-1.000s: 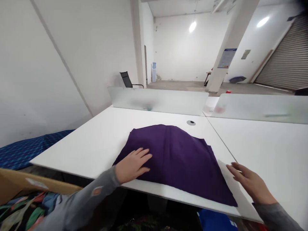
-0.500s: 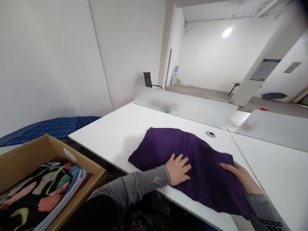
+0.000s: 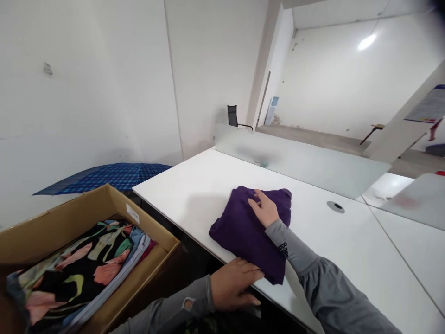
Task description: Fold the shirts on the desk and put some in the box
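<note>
A purple garment (image 3: 248,232), folded into a compact bundle, lies near the front edge of the white desk (image 3: 323,260). My right hand (image 3: 264,209) rests on its upper part, fingers apart and pressed lightly against the cloth. At the desk's front edge, my left hand (image 3: 236,284) touches the bundle's near side with fingers stretched out and the thumb apart. Neither hand grips the cloth.
An open cardboard box (image 3: 149,222) on the left holds folded clothes (image 3: 93,264), the top one black with coloured patterns. Behind it is a blue checked umbrella (image 3: 114,176). A frosted partition (image 3: 295,160) borders the desk's far side, near a cable hole (image 3: 335,207).
The garment's right part has been folded over to the left, making a smaller bundle. My right hand moved left onto it; my left hand drew back to the near edge. The view turned left.
</note>
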`<state>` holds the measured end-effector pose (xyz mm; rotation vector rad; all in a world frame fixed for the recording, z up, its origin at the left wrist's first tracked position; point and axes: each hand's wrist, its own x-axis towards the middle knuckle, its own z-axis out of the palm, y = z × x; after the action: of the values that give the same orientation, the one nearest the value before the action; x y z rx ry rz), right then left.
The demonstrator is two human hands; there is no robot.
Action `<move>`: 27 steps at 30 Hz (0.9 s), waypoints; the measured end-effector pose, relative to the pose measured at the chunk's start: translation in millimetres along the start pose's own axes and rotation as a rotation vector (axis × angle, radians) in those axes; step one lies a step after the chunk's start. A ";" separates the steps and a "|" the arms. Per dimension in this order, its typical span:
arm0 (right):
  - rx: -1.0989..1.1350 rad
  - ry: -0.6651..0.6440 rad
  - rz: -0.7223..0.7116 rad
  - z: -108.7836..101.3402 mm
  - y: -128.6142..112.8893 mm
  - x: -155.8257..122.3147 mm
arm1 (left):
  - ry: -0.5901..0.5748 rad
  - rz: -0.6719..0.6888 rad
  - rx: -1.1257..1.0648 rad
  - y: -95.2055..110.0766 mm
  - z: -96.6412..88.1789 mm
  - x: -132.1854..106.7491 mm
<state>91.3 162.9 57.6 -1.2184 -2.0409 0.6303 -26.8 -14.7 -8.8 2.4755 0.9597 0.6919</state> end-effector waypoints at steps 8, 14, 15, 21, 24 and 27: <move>-0.714 -0.311 -0.136 10.9 56.1 -10.2 | 0.426 -0.166 -0.047 -4.0 1.0 -17.3; -0.752 -0.245 -0.074 14.1 58.7 -7.2 | 0.624 -0.431 0.362 -15.8 -30.4 -9.8; -0.757 -0.230 -0.067 14.6 58.3 -8.6 | 0.650 -0.495 0.406 -19.9 -37.2 -5.9; -0.746 -0.130 -0.065 17.0 57.6 -32.3 | 0.530 -0.790 0.470 -37.5 -56.0 15.9; -0.613 -0.062 -0.128 0.8 68.5 -38.6 | 0.338 -0.812 0.396 -42.9 -57.8 21.7; -0.490 0.198 -0.001 -36.3 89.9 -29.6 | 0.209 -0.830 0.225 -49.5 -57.5 28.8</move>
<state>179.7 179.1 10.6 -1.4833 -2.0869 -0.0048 -66.5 50.0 20.1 1.8941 2.0481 0.5642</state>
